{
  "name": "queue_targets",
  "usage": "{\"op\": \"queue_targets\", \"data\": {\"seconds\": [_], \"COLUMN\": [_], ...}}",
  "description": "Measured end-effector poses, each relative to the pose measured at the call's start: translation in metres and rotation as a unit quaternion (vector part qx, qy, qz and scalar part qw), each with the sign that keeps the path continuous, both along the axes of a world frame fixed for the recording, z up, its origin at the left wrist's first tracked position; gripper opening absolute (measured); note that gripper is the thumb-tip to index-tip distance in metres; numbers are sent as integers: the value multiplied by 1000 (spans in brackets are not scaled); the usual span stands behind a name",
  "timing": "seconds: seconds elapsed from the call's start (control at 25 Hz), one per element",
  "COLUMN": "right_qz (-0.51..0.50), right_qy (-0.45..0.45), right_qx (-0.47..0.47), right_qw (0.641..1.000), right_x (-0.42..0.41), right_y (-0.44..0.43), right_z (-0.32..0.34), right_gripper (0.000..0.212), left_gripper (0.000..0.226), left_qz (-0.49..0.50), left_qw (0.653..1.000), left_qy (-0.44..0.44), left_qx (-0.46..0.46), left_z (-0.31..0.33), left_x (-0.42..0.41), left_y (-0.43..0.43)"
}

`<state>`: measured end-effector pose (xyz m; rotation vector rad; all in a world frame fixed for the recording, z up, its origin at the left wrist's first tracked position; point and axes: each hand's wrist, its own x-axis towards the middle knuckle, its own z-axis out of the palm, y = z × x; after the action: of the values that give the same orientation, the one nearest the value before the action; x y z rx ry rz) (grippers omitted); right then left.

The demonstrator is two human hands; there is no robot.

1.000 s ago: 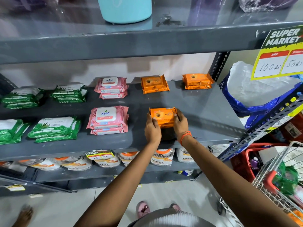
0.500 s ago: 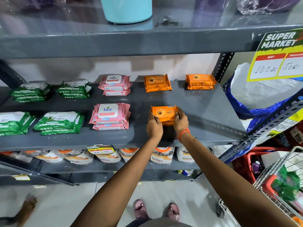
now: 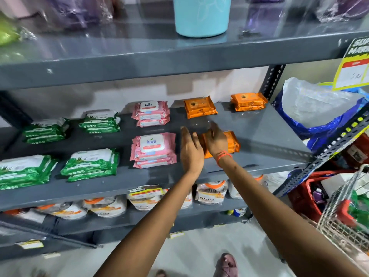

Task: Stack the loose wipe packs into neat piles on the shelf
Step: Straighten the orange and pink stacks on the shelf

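From the head camera, the front orange pile point(image 3: 229, 145) lies on the grey shelf point(image 3: 269, 136), just right of the pink Kara pile point(image 3: 153, 149). The left hand point(image 3: 191, 149) is flat and open beside it, holding nothing. The right hand point(image 3: 216, 141) rests open above it, fingers spread.

Both open hands point(image 3: 203, 146) over orange pile point(image 3: 231, 144)

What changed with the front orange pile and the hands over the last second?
Both hands let go. The left hand has opened and lifted off the front orange pile; the right hand hovers over it, fingers spread. The pile stays at the shelf front. The pink packs, green packs and rear orange piles are unmoved.
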<state>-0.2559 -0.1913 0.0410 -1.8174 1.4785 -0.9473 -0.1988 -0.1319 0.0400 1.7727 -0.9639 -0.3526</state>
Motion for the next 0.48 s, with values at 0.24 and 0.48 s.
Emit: {"op": "queue_targets", "data": {"seconds": [0.24,0.48], "right_qz": [43,43], "right_qy": [-72,-165], "right_qx": [191,246], "right_qw": [978,954], "right_x": [84,104], "right_y": [44,63], "right_z": [-10,-20], "right_gripper": [43,50], "left_gripper": [48,41], "left_qz": [115,52], "left_qw": [992,970], "left_qy": [-56,202], "left_qx": [23,126], "left_z": [-3,-19], "left_x": [133,154], "left_y": [49,63]}}
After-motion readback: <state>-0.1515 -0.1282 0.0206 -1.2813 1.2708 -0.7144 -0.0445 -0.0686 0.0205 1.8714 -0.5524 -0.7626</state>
